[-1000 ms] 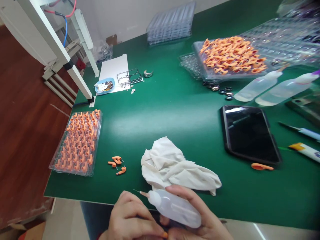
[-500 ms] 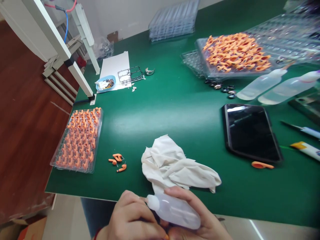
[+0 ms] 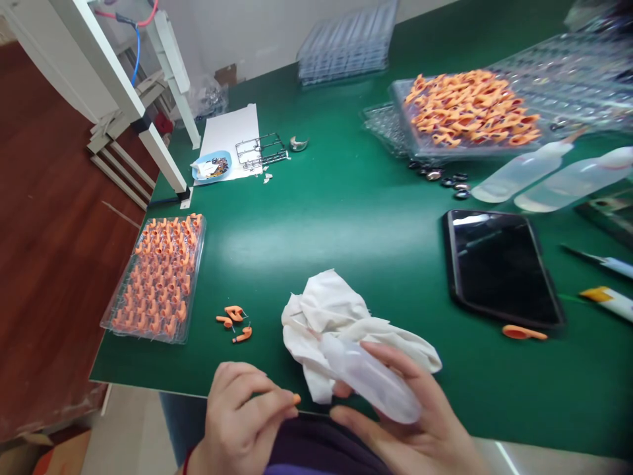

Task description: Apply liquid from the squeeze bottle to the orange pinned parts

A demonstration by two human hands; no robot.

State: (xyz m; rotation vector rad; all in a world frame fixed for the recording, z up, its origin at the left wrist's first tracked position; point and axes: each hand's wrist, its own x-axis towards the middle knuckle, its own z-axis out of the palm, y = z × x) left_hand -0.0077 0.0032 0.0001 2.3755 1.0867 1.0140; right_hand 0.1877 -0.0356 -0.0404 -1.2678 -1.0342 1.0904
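My right hand (image 3: 415, 409) holds a translucent squeeze bottle (image 3: 370, 377), its nozzle tilted up and left over a crumpled white cloth (image 3: 329, 300). Apart from it, at the table's front edge, my left hand (image 3: 250, 412) pinches a small orange plastic piece (image 3: 297, 399); only its tip shows past the fingers. Beyond my left hand lie a few loose orange earbud-shaped shells (image 3: 242, 334), some with thin wires. One more orange shell (image 3: 524, 332) lies beside a black phone (image 3: 499, 267) on the right.
A clear tray of orange shells (image 3: 155, 277) stands at the left edge. A heaped tray of orange shells (image 3: 472, 109) is at the back right, near two squeeze bottles (image 3: 524, 171). A blue dish (image 3: 212, 167) sits on white paper (image 3: 232, 128). Stacked clear trays (image 3: 346, 46) stand behind.
My hands have moved apart. The bottle has shifted right and up, away from my left hand and over the cloth; the orange piece now shows at my left fingertips.
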